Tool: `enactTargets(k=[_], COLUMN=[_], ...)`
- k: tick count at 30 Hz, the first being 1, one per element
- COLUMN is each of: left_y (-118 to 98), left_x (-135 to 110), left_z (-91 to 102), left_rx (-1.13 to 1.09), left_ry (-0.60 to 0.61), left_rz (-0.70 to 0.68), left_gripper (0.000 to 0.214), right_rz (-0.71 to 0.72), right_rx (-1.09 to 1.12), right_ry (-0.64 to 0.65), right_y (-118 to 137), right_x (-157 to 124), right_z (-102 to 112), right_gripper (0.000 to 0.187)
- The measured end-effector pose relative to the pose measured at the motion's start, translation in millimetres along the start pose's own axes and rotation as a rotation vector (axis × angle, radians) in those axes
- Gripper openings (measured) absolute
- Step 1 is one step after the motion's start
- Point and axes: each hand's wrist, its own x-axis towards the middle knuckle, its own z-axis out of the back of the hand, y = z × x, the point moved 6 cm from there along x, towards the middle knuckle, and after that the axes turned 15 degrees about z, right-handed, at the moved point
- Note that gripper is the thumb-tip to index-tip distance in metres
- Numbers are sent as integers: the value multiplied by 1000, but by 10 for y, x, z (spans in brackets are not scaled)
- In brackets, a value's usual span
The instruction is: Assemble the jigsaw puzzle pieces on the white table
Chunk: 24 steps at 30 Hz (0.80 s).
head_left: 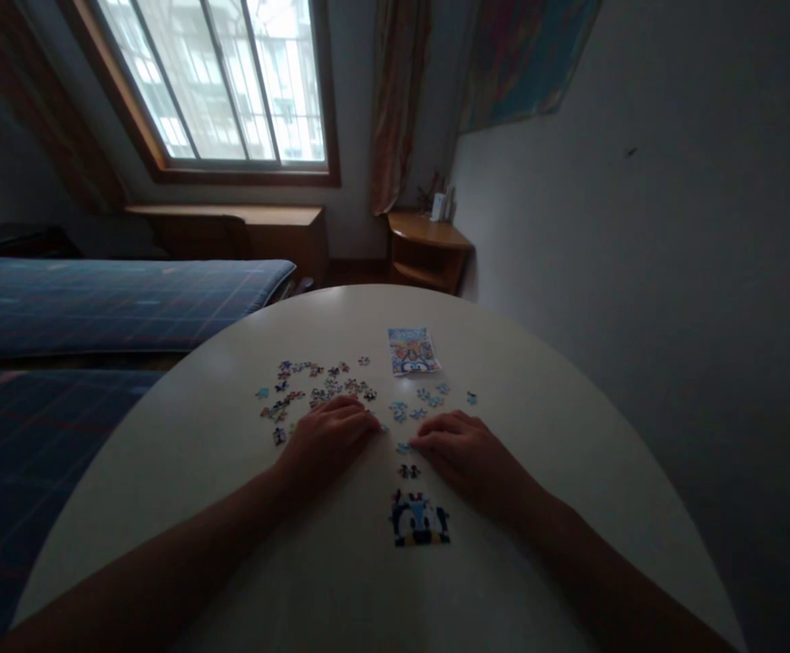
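Both hands lie palm down on the round white tabletop [231,544], just beyond the joined patch [420,524], a small finished bit of puzzle close to the person. The left hand [330,437] is beyond and left of the patch, its fingers held close together and curled down. Its grip is hidden under the knuckles, so I cannot tell if it holds anything. The right hand [466,453] is beyond and right of the patch. Its fingertips reach a pale blue piece [404,447] straight beyond the patch, but the dim light hides whether that grip pinches the piece or only touches it. A dark little piece [408,471] sits between the blue piece and the patch. Loose pieces [313,381] are scattered farther out, beyond and left of the patch, some covered by the left hand. A picture card [413,351] lies farthest beyond the patch, its print too small to read. Both forearms are cut off by the bottom edge.
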Motion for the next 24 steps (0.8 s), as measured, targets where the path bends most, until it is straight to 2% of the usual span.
enactTargets(k=[6,13,18,21,24], left_y=[-70,-98,150,304,431], left_x=[-7,-14,4,-28,-57], left_z=[24,63,167,151,92], left_rx=[27,-7,66,131,200], left_ry=[14,34,-11,51,108], left_rz=[-55,-83,110,153,185], left_gripper=[13,18,29,42,46], right_rz=[15,21,-11,-44,-53], right_rx=[8,16,-14,-59,-77], right_ry=[14,-31,-48,-23,24], right_y=[-16,-28,-88,-131,-136], right_x=[-10,-24,-39,-47,-50], right_z=[-6,6,7,6,-4], right_gripper=[19,20,23,30,33])
